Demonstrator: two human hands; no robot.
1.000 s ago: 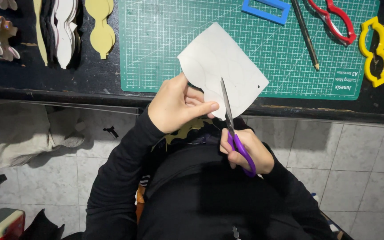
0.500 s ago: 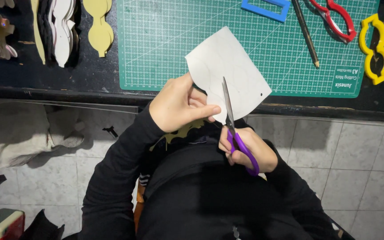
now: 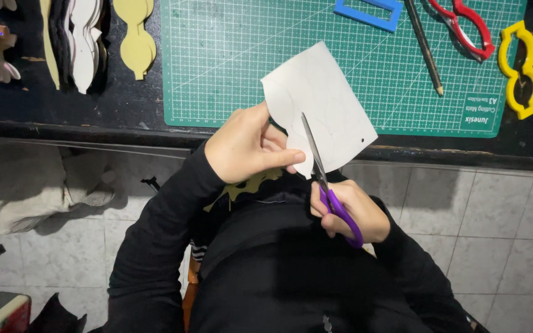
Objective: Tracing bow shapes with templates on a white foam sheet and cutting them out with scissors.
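My left hand [image 3: 248,147] pinches the lower left edge of a white sheet of card [image 3: 319,98] with faint curved outlines drawn on it. My right hand [image 3: 347,209] grips purple-handled scissors [image 3: 325,182], whose blades point up into the bottom edge of the card. Card and hands hover over the table's front edge, above my lap in black sleeves.
A green cutting mat [image 3: 229,55] lies on the dark table. On it rest a blue frame [image 3: 368,12], a pencil [image 3: 424,46] and red scissors [image 3: 464,24]. A yellow shape template [image 3: 519,71] lies right; cut-out shapes [image 3: 84,43] are stacked left. Tiled floor below.
The card has turned slightly clockwise and shifted right. The scissors' blades have gone a little further up into the card.
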